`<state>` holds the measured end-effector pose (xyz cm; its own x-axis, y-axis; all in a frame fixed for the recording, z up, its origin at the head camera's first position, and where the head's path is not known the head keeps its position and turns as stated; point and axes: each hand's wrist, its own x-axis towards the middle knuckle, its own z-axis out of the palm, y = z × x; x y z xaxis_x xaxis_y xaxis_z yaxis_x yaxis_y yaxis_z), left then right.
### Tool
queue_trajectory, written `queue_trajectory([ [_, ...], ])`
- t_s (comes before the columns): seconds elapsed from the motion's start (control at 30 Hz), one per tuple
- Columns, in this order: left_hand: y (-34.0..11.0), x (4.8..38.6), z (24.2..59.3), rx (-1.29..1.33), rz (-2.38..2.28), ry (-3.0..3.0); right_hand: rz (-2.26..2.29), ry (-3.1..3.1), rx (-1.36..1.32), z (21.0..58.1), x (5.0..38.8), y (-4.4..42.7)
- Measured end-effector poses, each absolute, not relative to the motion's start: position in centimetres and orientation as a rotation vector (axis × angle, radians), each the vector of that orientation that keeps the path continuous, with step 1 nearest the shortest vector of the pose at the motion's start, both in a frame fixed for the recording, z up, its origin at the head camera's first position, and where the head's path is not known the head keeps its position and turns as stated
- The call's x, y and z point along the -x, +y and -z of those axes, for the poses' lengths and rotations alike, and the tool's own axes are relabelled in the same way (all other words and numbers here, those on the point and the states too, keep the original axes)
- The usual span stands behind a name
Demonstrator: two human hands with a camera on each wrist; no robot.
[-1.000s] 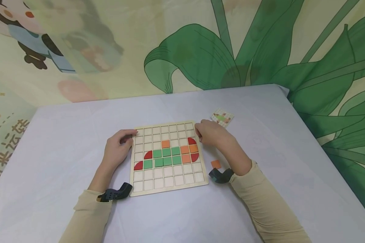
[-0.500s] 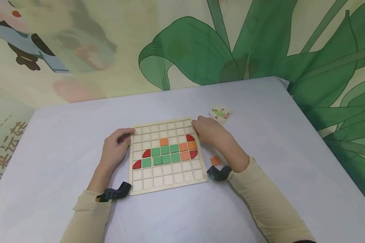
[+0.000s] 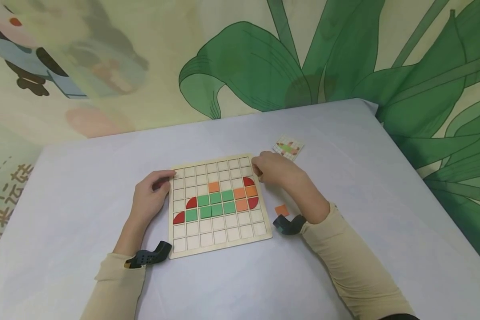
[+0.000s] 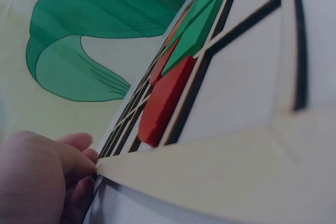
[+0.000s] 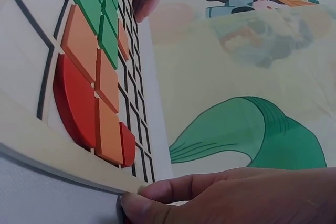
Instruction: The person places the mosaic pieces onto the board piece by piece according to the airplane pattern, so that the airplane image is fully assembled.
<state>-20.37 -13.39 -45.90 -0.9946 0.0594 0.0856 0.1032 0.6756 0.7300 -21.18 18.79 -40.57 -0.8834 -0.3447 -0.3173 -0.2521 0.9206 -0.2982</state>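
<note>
A pale wooden grid board (image 3: 220,226) lies on the table, bearing green square tiles (image 3: 216,210), orange square tiles (image 3: 240,193) and red quarter-round tiles (image 3: 178,218). My left hand (image 3: 150,195) holds the board's left edge near its far corner; in the left wrist view its fingertips (image 4: 86,163) meet that edge. At the opposite edge my right hand (image 3: 278,170) has curled fingers, and in the right wrist view thumb and forefinger (image 5: 178,187) pinch the rim. A small dark red bit shows below that thumb, mostly hidden.
One loose orange tile (image 3: 282,210) lies right of the board, by the right wrist's black camera (image 3: 289,225). A small pattern card (image 3: 289,147) lies beyond the right hand. White cloth covers the table (image 3: 224,284); a printed backdrop (image 3: 240,66) stands behind.
The head view has shifted slightly, so the scene sits a little further left. Both hands stay at the board's edges, and the tiles keep their places.
</note>
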Motion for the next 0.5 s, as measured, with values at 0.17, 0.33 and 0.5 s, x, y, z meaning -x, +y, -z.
queue_trajectory([
  [0.17, -13.3, 20.4, 45.9, 0.144, 1.240, -2.831, 0.403, 2.719, 0.479, 40.4, 21.3, 19.0],
  [0.33, -13.3, 20.3, 45.9, 0.141, 1.241, -2.830, 0.444, 2.736, 0.554, 40.1, 21.2, 18.3],
  [0.5, -13.4, 20.3, 46.0, 0.137, 1.241, -2.823, 0.499, 2.707, 0.587, 39.9, 20.9, 17.1],
])
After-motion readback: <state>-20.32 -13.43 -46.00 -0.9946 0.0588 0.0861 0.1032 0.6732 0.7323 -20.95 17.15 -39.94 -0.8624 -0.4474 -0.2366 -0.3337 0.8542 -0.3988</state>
